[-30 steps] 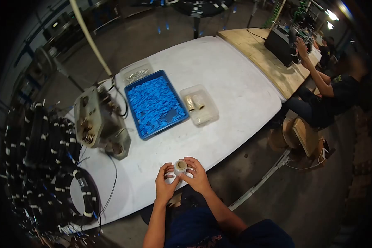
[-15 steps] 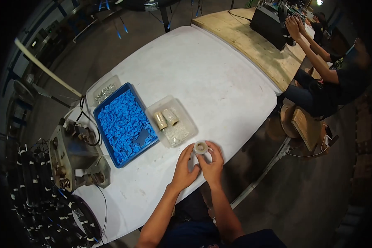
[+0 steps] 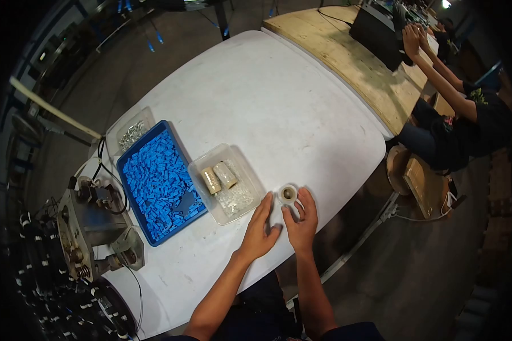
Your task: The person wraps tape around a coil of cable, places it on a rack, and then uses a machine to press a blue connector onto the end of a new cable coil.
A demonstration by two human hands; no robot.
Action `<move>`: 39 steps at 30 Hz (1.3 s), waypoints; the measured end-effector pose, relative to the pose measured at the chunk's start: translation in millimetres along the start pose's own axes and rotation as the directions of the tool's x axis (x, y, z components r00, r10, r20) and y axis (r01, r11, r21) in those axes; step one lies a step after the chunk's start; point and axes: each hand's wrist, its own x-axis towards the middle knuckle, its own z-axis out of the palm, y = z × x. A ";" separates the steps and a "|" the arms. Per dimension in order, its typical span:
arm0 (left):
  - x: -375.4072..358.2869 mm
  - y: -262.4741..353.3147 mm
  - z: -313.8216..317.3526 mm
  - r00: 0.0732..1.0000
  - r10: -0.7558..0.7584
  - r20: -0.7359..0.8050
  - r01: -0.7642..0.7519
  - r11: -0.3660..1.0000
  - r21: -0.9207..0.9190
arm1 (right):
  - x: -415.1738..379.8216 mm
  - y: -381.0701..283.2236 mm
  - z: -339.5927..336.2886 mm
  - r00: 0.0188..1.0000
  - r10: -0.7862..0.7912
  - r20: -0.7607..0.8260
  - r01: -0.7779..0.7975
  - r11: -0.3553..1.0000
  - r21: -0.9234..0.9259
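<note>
A small pale roll with a hollow centre sits at the white table's near right part. My right hand touches its near and right side, thumb and fingers around it. To the left, my left hand rests just off the roll, fingers apart and holding nothing. Beside my left hand is a clear plastic bin holding two rolls and small clear pieces. A blue tray full of small blue pieces lies further left.
A clear container of small metal parts stands behind the tray. At the left are a metal machine and black cable bundles. A co-worker sits at a wooden table on the right.
My left hand has come away from the roll, leaving a gap. My right hand stays at the roll. The camera view has shifted, so the table and trays appear slightly lower and left.
</note>
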 end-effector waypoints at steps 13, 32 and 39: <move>-193.1 25.4 -60.2 0.837 -0.254 -0.484 0.238 0.967 -0.094 | -120.2 -23.7 34.0 0.955 0.085 0.283 -0.079 0.996 -0.035; -477.5 18.7 -168.7 0.131 -0.179 -0.975 -0.042 0.982 -0.186 | -340.2 -92.7 211.3 0.244 0.089 0.966 -0.010 0.996 -0.090; -583.4 40.7 -225.2 -0.500 -0.204 -0.841 -0.075 0.978 -0.192 | -383.1 -95.9 288.9 0.152 -0.005 0.988 -0.008 1.000 0.006</move>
